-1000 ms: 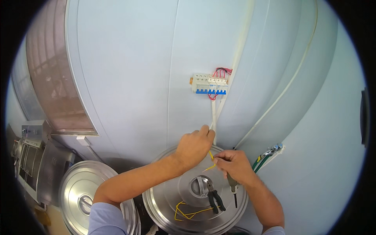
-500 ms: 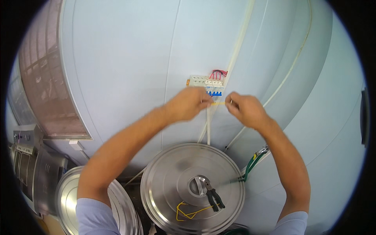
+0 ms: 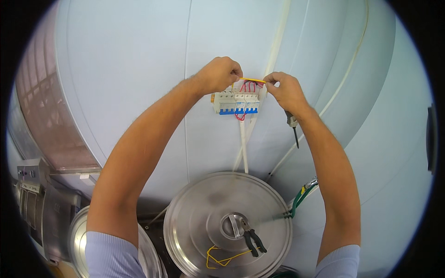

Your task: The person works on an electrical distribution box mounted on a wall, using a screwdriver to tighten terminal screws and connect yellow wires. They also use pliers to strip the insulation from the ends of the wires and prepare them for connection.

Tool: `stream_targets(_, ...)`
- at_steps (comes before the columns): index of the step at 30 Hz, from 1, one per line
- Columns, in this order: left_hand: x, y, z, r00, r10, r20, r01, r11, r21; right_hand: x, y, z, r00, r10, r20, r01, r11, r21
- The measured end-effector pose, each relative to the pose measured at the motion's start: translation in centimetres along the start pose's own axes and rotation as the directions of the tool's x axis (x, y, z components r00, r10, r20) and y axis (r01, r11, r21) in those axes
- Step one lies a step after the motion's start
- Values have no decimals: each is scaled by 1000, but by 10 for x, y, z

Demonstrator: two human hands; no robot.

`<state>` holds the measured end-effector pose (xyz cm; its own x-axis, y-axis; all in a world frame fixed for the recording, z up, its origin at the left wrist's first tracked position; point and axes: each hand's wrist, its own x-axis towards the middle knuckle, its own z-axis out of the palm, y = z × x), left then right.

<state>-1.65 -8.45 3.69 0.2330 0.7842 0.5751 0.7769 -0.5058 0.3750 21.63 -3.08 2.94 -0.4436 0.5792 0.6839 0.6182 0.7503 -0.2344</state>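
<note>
Pinched between my two hands is a short yellow wire [image 3: 252,79], stretched almost level above a row of circuit breakers [image 3: 238,103] on the wall. My left hand [image 3: 220,74] is closed on its left end, where a bit bends downward. With thumb and forefinger my right hand [image 3: 285,90] grips the other end. A screwdriver [image 3: 293,124] pokes out below the heel of my right hand, its dark shaft pointing down; its handle is mostly hidden in the palm. The breakers have blue switches, with red wires [image 3: 250,86] above and a red loop below.
A round steel lid [image 3: 194,222] stands below, carrying pliers [image 3: 253,241] with dark handles and bent yellow wire pieces [image 3: 218,262]. Another steel lid [image 3: 79,236] is at the left, beside a metal appliance [image 3: 51,217]. White conduit [image 3: 244,148] runs down the wall; a green hose [image 3: 299,201] hangs right.
Both hands have risen with the yellow wire, from in front of the breakers to above them. The blue switches are uncovered, and the screwdriver below my right hand now shows.
</note>
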Motion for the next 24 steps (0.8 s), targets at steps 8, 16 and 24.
stream_targets(8, 4, -2, 12, 990, -126, -59, 123, 991, -55, 12, 14, 11, 996, 69, 65, -74, 994, 81)
stream_targets(16, 6, -9, 12, 988, -150, -46, 149, 989, -14, 15, 13, 13, 985, 167, 43, -172, 959, 224)
stream_targets(24, 1, -23, 22, 988, -51, -144, 39, 996, -83, -108, -23, -3, 888, 410, 206, -434, 601, 671)
